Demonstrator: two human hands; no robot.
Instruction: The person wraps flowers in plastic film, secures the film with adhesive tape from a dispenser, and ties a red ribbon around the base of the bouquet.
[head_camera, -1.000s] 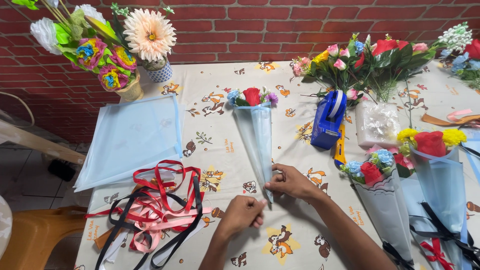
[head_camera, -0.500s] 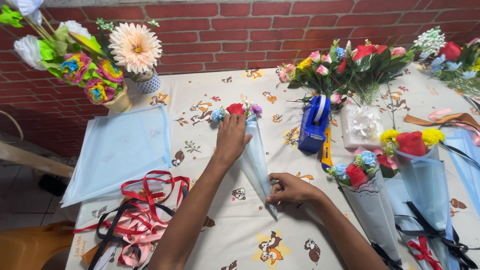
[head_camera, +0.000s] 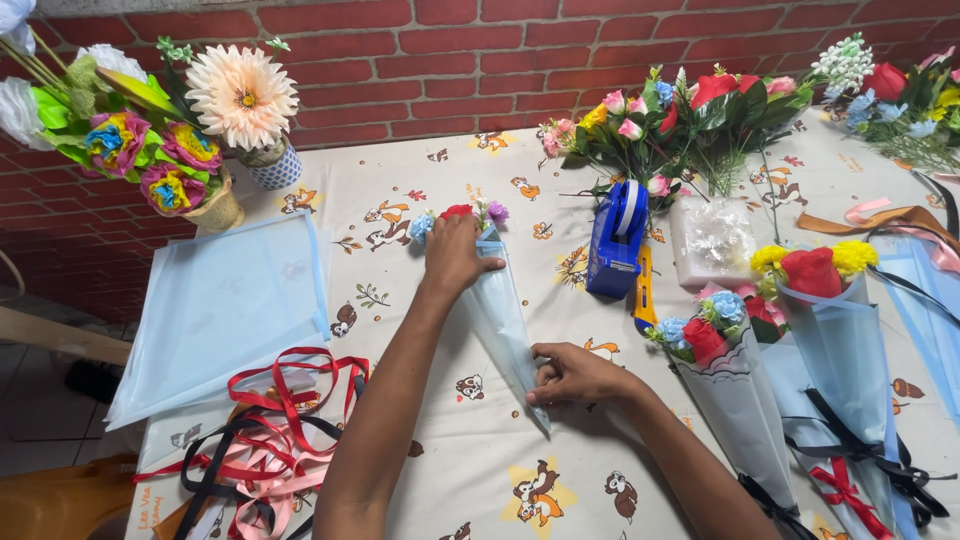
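A small bouquet (head_camera: 490, 300) wrapped in a pale blue paper cone lies flat on the table (head_camera: 440, 480), near the middle, its flower heads pointing toward the far brick wall and its narrow tip toward the near edge. The left hand (head_camera: 455, 255) lies spread over the wide end of the cone, palm down, fingers covering the small red, blue and purple blooms and thumb stretched across the paper. The right hand (head_camera: 572, 375) is curled at the narrow end, fingertips pinching the paper close to the tip and pressing it onto the cloth.

The table wears a white cloth printed with cartoon chipmunks. To the left of the bouquet lies a stack of pale blue wrapping sheets (head_camera: 225, 310), and nearer, at the left corner, a tangle of red, pink and black ribbons (head_camera: 260, 440). Just to the right of the cone stands a blue tape dispenser (head_camera: 617, 240), with a yellow-handled cutter (head_camera: 643, 295) beside it. Farther right lie two finished bouquets (head_camera: 800, 340) in blue cones, tied with black and red ribbon. At the far right a heap of loose artificial flowers (head_camera: 690, 120) rests against the wall. At the far left stand a large cream paper flower in a small patterned pot (head_camera: 245, 105) and a bunch of multicoloured paper blooms (head_camera: 140, 150).
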